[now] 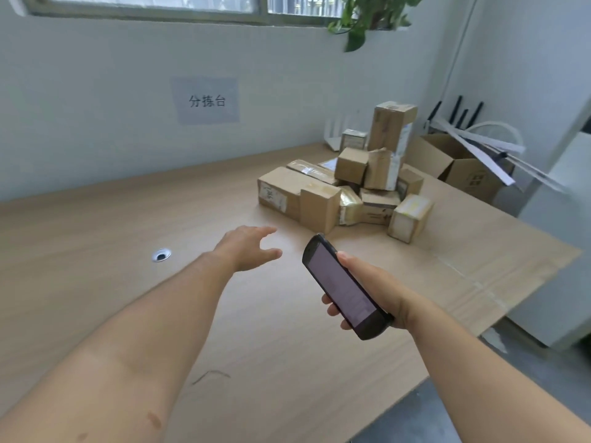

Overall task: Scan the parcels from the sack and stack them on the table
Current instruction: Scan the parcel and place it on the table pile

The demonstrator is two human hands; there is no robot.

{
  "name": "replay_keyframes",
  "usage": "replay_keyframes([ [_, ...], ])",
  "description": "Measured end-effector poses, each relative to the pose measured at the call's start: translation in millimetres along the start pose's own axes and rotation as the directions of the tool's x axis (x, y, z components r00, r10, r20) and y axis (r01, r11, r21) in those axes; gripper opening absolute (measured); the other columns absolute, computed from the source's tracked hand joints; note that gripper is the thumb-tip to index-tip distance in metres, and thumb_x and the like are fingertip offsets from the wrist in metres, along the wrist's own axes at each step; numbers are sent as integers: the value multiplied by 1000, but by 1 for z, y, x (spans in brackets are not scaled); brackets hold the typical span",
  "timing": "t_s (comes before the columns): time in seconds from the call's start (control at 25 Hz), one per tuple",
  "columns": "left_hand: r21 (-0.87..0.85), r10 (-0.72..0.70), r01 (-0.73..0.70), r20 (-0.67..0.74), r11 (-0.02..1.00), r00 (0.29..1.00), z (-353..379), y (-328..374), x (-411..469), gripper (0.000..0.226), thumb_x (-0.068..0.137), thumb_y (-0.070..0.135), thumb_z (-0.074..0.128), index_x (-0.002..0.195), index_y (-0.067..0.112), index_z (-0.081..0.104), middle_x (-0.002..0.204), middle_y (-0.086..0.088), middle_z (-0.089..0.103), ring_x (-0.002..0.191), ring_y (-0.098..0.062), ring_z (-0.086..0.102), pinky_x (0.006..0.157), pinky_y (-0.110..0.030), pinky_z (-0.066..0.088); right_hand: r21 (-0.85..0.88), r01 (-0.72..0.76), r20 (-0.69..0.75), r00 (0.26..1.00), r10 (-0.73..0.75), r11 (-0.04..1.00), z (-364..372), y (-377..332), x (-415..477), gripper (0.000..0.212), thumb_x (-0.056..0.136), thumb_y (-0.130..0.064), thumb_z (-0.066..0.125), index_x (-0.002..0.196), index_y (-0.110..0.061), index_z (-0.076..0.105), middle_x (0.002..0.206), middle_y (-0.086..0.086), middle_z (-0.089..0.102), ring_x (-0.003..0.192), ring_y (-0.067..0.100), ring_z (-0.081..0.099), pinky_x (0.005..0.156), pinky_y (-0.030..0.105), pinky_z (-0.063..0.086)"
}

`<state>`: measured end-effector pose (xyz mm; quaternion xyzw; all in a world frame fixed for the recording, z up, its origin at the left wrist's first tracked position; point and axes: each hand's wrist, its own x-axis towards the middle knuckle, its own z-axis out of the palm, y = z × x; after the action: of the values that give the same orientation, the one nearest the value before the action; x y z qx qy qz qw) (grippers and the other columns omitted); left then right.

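Note:
A heap of several brown cardboard parcels (348, 183) stands on the wooden table (96, 251) toward its far right. A tall parcel (391, 126) tops the heap, and a long one (281, 191) lies at its left front. My right hand (374, 289) grips a black handheld scanner (343, 286), its screen facing up, just in front of the heap. My left hand (246, 247) is stretched out over the table with straight fingers, empty, a short way left of the parcels. No sack is in view.
An open cardboard box (460, 167) with white strips sticking out sits beyond the table's right end. A cable hole (161, 254) is set in the table at the left. A paper sign (206, 100) hangs on the wall; a plant (367, 17) hangs by the window.

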<state>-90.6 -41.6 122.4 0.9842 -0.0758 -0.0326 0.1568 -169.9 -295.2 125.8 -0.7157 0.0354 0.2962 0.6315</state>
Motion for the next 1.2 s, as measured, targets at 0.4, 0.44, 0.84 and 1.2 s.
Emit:
replay_keyframes([
  [0.4,-28,-22,24,58,999,998,35,83,140,89,82,59,61,153,33,12,156,0,24,143,-21,25,112,-40,30,110,-51,-28,998,54,993,-124,-6,62,59,95,-61,47,120,-10,60,95,15,68,82,26,66,70,43,55],
  [0.44,-34,-41,43,46,999,998,34,88,158,92,81,60,62,153,33,11,156,-1,23,143,-21,24,112,-41,30,113,-54,-22,998,56,992,-137,-9,72,61,94,-62,47,120,-9,60,95,14,68,82,26,67,70,42,55],
  [0.84,133,-161,153,46,979,986,54,103,300,80,88,66,45,153,32,13,162,-3,4,149,-23,3,119,-43,11,137,-123,62,991,116,983,-221,-32,170,58,96,-59,45,119,-7,60,94,15,66,84,26,64,67,39,54],
  [1.2,191,-165,166,-22,967,986,69,83,297,70,95,62,29,153,29,10,148,-10,41,131,-31,40,107,-40,30,134,-171,112,981,157,976,-235,-26,196,60,94,-60,46,122,-9,59,95,15,67,84,25,64,67,39,54],
])
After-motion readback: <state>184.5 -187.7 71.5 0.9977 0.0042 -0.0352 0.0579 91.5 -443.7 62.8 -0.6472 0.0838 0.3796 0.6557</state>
